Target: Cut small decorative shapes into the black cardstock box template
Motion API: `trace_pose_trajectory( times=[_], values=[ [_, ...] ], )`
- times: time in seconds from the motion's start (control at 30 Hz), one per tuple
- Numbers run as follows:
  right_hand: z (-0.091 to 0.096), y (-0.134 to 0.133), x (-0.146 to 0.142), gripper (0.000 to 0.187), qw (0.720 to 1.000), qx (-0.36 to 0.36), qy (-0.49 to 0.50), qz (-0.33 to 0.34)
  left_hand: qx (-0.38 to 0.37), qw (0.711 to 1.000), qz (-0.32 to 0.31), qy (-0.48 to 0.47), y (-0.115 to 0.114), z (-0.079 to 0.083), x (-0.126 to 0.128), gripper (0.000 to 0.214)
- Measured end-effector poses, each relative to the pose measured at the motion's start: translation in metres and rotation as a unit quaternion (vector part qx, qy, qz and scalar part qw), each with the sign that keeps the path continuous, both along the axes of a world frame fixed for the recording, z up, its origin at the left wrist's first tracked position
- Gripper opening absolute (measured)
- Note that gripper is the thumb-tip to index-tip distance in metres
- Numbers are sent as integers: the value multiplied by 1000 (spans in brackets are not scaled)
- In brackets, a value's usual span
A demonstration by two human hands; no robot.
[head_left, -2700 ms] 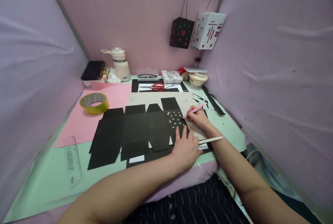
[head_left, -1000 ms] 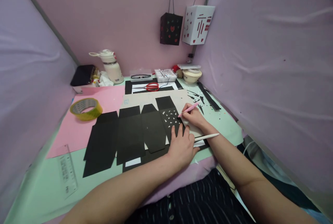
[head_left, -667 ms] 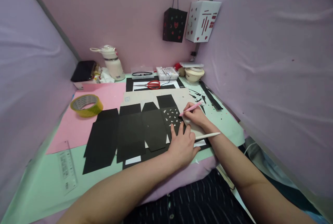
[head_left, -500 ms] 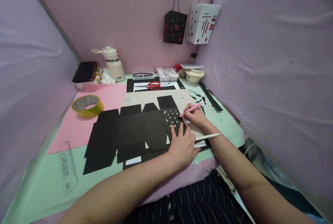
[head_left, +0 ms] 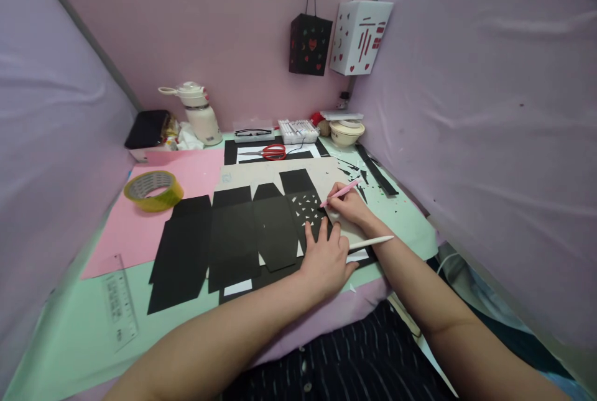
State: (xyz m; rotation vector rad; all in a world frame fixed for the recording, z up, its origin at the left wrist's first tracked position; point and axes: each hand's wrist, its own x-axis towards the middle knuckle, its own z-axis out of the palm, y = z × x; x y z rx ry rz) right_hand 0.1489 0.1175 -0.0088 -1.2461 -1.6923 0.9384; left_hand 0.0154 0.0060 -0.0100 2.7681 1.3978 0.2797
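My right hand point(head_left: 347, 204) grips a slim pink craft knife point(head_left: 347, 188) like a pen, its tip down at the right edge of the cut-out panel. That panel belongs to a black card point(head_left: 233, 233) with several joined panels and flaps. Small triangles and star shapes are cut through it, showing pale below. My left hand point(head_left: 326, 261) presses on the panel's lower part with three fingers spread. Between its curled index finger and thumb is a white pen-like stick point(head_left: 373, 242), pointing right across my right forearm. A beige board point(head_left: 280, 169) lies under the card.
Yellow tape point(head_left: 153, 191) rests on pink paper point(head_left: 200, 168) at left, near a clear ruler point(head_left: 119, 304). Red-handled scissors point(head_left: 274, 152), a marker box point(head_left: 297, 132), a bottle point(head_left: 204, 122) and a bowl point(head_left: 346, 133) stand behind. Black scraps point(head_left: 354, 172) lie at right. Two paper lanterns point(head_left: 311, 45) hang above.
The whole view has shifted slightly, with things a little further left and up. Both hands keep nearly the same places on the card, and the knife tip stays near the panel's right edge.
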Motion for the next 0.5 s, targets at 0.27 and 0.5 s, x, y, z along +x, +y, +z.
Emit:
trace_pose_trajectory(
  times=[0.27,0.5],
  values=[
    [-2,2,0,4,1000,6,2,-6,0,1000,0,12,0,1,1,50],
    [0,3,0,6,1000,-2,10,-14,-7,1000,4,30,1,2,3,51]
  ],
)
